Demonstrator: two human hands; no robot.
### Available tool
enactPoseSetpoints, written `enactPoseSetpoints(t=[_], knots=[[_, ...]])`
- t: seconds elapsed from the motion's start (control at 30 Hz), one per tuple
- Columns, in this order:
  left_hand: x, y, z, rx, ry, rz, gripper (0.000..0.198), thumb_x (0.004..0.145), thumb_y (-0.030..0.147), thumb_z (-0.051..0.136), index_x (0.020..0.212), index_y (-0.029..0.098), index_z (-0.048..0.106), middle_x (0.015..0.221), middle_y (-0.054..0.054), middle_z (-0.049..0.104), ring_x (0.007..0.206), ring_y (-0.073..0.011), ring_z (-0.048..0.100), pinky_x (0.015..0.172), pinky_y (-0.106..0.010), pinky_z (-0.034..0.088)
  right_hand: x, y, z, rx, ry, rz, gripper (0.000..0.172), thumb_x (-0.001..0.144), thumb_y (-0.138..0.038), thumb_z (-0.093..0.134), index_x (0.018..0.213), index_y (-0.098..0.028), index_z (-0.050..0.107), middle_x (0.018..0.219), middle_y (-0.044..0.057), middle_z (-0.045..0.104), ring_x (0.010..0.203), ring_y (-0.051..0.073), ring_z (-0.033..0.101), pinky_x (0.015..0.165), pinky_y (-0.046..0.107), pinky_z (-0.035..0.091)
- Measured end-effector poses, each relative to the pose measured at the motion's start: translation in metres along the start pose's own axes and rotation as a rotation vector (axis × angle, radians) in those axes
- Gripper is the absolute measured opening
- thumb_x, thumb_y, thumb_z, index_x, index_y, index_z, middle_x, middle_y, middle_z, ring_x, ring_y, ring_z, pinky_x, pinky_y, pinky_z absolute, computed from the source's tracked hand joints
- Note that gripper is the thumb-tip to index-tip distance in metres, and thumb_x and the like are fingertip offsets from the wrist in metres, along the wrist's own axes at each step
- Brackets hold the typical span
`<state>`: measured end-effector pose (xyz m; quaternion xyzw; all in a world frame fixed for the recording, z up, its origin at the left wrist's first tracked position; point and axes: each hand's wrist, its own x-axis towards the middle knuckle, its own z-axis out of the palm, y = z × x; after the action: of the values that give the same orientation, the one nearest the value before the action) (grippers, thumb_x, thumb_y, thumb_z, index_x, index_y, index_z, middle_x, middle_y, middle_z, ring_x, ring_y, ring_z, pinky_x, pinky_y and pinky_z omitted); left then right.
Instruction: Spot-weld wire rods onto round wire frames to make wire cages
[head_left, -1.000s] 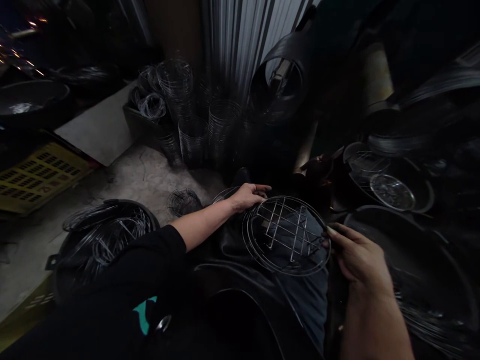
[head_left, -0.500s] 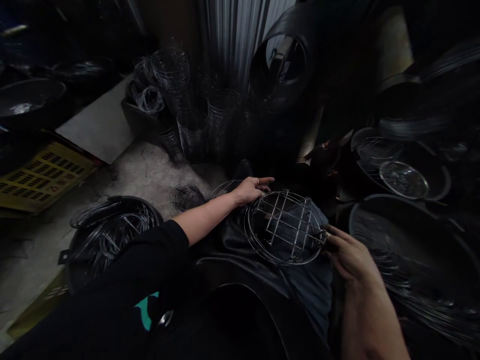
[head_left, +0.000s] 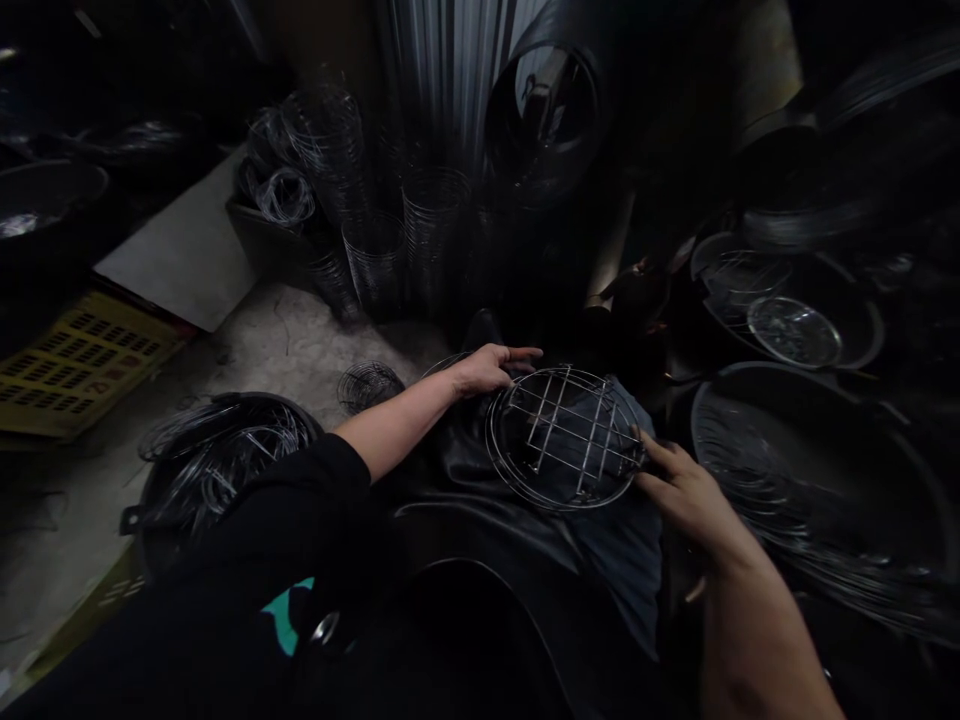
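A round wire rack [head_left: 570, 440], with a grid of crossing wires inside ring rims, lies over my lap on dark cloth. At its right edge my right hand [head_left: 686, 500] is closed on the rim, thumb and fingers pinching the wire. My left hand [head_left: 484, 370] reaches across to the rack's upper left side, its index finger stretched out and the other fingers slightly bent. Whether its underside touches the rim I cannot tell. Below the forearm, a coil of thin wire mesh [head_left: 369, 385] rests on the floor.
A black tub [head_left: 315, 425] at lower left holds tangled wire. To the right stand a basin [head_left: 787, 375] with stacked wire pieces and a smaller basin [head_left: 874, 335] with a round dish. Stacked wire baskets [head_left: 375, 255] and a yellow crate [head_left: 97, 360] are farther off.
The view has shifted slightly, so most surroundings sit farther left. The wire rack and both hands appear a little higher and to the left; the right hand stays at the rack's rim.
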<state>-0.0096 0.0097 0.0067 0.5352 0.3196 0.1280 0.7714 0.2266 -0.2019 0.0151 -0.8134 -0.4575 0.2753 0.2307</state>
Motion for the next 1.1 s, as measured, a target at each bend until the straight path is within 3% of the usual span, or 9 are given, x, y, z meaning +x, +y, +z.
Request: enactPoseSetpoints(t=[0.13, 0.23, 0.33, 0.47, 0.57, 0.7, 0.9, 1.1], knots=[[0.001, -0.002, 0.001, 0.015, -0.027, -0.009, 0.077, 0.059, -0.01, 0.056, 0.132, 0.013, 0.051, 0.118, -0.013, 0.064, 0.088, -0.0183, 0.067, 0.066, -0.024, 0.055, 0.003, 0.005, -0.008, -0.123, -0.176, -0.097, 0.057, 0.064, -0.037, 0.059, 0.118, -0.022, 0.065, 0.125, 0.011, 0.054, 0.117, 0.032, 0.052, 0.104, 0.042, 0.038], [0.001, 0.0, -0.004, 0.094, -0.084, -0.015, 0.073, 0.061, -0.008, 0.061, 0.13, 0.012, 0.052, 0.118, -0.011, 0.065, 0.102, -0.0201, 0.064, 0.081, -0.028, 0.054, 0.002, 0.006, -0.012, -0.121, -0.282, -0.17, 0.069, 0.058, -0.044, 0.069, 0.123, -0.021, 0.062, 0.126, 0.012, 0.051, 0.12, 0.033, 0.049, 0.107, 0.042, 0.034], [-0.005, 0.007, -0.014, 0.176, -0.226, -0.028, 0.081, 0.059, -0.008, 0.061, 0.135, 0.016, 0.047, 0.126, -0.009, 0.061, 0.115, -0.0213, 0.058, 0.093, -0.031, 0.049, -0.001, 0.006, -0.012, -0.136, -0.275, -0.143, 0.085, 0.054, -0.052, 0.074, 0.13, -0.019, 0.055, 0.126, 0.014, 0.049, 0.12, 0.034, 0.048, 0.107, 0.044, 0.034], [-0.019, 0.016, -0.024, 0.356, -0.392, 0.069, 0.107, 0.047, -0.01, 0.069, 0.142, 0.021, 0.034, 0.136, -0.007, 0.053, 0.129, -0.0238, 0.045, 0.105, -0.032, 0.039, -0.006, 0.006, -0.009, -0.139, -0.247, -0.118, 0.088, 0.053, -0.056, 0.077, 0.13, -0.021, 0.056, 0.125, 0.013, 0.05, 0.117, 0.034, 0.051, 0.104, 0.043, 0.038], [-0.026, 0.013, -0.024, 0.556, -0.39, 0.117, 0.123, 0.042, -0.007, 0.076, 0.147, 0.025, 0.02, 0.136, -0.006, 0.053, 0.13, -0.0248, 0.044, 0.107, -0.033, 0.035, -0.005, 0.006, -0.007, -0.151, -0.231, -0.08, 0.09, 0.052, -0.054, 0.079, 0.132, -0.021, 0.055, 0.124, 0.013, 0.051, 0.115, 0.034, 0.051, 0.105, 0.044, 0.037], [-0.024, 0.001, -0.022, 0.669, -0.378, 0.14, 0.13, 0.042, -0.004, 0.079, 0.148, 0.028, 0.011, 0.133, -0.006, 0.055, 0.126, -0.0261, 0.049, 0.103, -0.034, 0.039, -0.001, 0.011, -0.003, -0.195, -0.215, -0.069, 0.092, 0.051, -0.05, 0.081, 0.133, -0.021, 0.053, 0.127, 0.013, 0.049, 0.117, 0.036, 0.05, 0.106, 0.046, 0.036], [-0.018, -0.007, -0.021, 0.715, -0.282, 0.194, 0.129, 0.039, -0.004, 0.079, 0.147, 0.028, 0.018, 0.131, -0.007, 0.056, 0.124, -0.0274, 0.051, 0.101, -0.035, 0.04, 0.005, 0.023, 0.002, -0.172, -0.169, -0.078, 0.097, 0.048, -0.052, 0.083, 0.136, -0.024, 0.051, 0.128, 0.012, 0.047, 0.121, 0.037, 0.046, 0.104, 0.048, 0.038], [-0.02, -0.004, -0.018, 0.752, -0.298, 0.201, 0.128, 0.04, 0.002, 0.082, 0.148, 0.027, 0.018, 0.129, -0.005, 0.058, 0.121, -0.025, 0.053, 0.099, -0.031, 0.042, 0.006, 0.015, 0.002, -0.119, -0.182, -0.014, 0.096, 0.044, -0.046, 0.085, 0.133, -0.022, 0.055, 0.13, 0.013, 0.046, 0.123, 0.038, 0.045, 0.108, 0.046, 0.033]])
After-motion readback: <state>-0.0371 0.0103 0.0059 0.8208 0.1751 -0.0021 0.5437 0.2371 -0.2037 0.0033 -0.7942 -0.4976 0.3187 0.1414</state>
